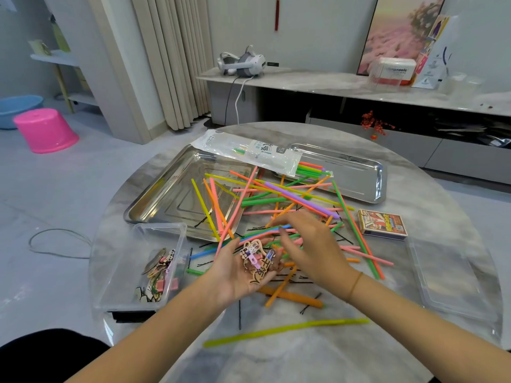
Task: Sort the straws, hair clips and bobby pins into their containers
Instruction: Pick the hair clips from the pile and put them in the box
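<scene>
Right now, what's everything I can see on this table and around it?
straws: many, mixed colours, scattered mid-table
clear box: one, front left
hair clips: a handful, mixed colours, on the left hand; more in the clear box
bobby pins: several, black, among the straws
metal trays: two, silver, at the back
straw packet: one, clear, lying across the trays
printed box: one, right
clear flat container: one, front right
stool: one, pink, floor left
left hand: palm up, carrying clips
right hand: fingers spread over straws
</scene>
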Available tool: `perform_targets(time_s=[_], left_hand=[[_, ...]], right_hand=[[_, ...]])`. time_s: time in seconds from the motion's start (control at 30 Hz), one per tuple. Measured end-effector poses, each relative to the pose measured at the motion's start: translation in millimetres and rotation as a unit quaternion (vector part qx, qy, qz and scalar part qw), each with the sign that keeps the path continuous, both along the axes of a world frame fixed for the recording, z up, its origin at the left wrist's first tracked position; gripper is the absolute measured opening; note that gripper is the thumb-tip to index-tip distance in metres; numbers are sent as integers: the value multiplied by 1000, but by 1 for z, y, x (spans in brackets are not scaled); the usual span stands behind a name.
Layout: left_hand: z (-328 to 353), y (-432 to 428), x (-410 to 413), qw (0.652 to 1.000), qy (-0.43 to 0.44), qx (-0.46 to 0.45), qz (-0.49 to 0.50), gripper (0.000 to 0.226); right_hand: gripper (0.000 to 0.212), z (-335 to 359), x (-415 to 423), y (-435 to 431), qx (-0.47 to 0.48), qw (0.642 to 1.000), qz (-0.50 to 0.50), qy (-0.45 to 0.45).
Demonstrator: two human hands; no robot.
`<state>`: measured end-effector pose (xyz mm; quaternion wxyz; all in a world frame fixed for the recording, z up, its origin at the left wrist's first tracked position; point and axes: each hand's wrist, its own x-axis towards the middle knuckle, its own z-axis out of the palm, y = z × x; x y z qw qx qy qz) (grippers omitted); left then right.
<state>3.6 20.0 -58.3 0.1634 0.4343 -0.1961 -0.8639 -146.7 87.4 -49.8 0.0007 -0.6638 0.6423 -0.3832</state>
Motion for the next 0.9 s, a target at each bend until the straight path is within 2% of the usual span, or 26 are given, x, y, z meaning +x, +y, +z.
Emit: perform_targets(time_s=[0.1, 0.2, 0.3, 0.47, 0.63, 0.7, 0.77, 0.9], left_hand=[[-1, -3, 5, 1000, 3, 5, 8, 56], [0, -4, 8, 1000, 11, 10, 13, 54], [2, -6, 9, 1000, 20, 11, 18, 53], [0, -9, 9, 1000, 22, 1, 17, 52], [-2, -11, 9, 999, 36, -4, 34, 50], [0, -11, 9, 998, 43, -10, 47, 47], [0, -11, 10, 997, 46, -18, 55, 44], [0, -11, 12, 996, 46, -19, 67, 43]], right_hand=[[30, -9, -19, -10, 121, 987, -74, 74], [47, -21, -32, -12, 235, 955, -77, 164], [51, -28, -37, -13, 282, 944, -53, 163], [50, -28, -40, -17, 294, 945, -18, 141], [39, -28, -40, -17, 265, 949, -38, 168], [41, -28, -40, -17, 253, 950, -43, 176], [52, -29, -40, -16, 265, 948, -41, 171], [101, -31, -37, -16, 309, 932, -21, 187]])
